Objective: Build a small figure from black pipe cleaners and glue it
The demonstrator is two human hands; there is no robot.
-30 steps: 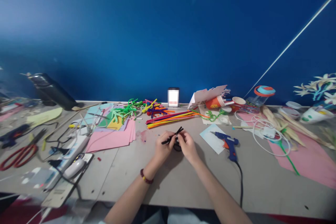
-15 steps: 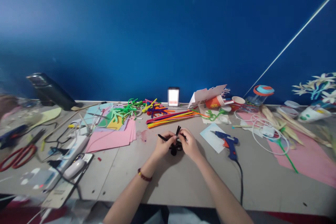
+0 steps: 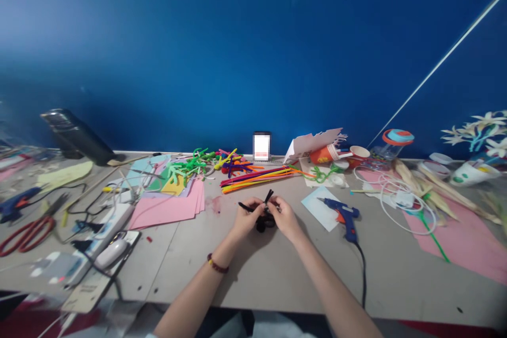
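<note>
Over the middle of the table, my left hand [image 3: 244,218] and my right hand [image 3: 285,218] meet with bent fingers. Both are closed on black pipe cleaners [image 3: 261,226], which look curled into a small loopy shape. Two straight ends stick up between the fingertips, and another end pokes out left past my left hand. The fingers hide part of the shape. Behind the hands lies a bundle of red, yellow and orange pipe cleaners [image 3: 253,182]. Right of my right hand, a blue hot glue gun [image 3: 348,217] rests partly on a light blue paper square [image 3: 319,206].
Pink paper sheets [image 3: 166,208], a power strip [image 3: 106,229], a mouse [image 3: 113,253] and red-handled scissors [image 3: 29,235] lie left. A dark bottle [image 3: 79,137] leans at the back. The glue gun's cord [image 3: 363,274] runs to the front edge; a white cable [image 3: 390,222] coils right.
Both hands stay in place with the black pipe cleaners; my right fingers have shifted slightly. At the far left edge, part of another person has gone out of view.
</note>
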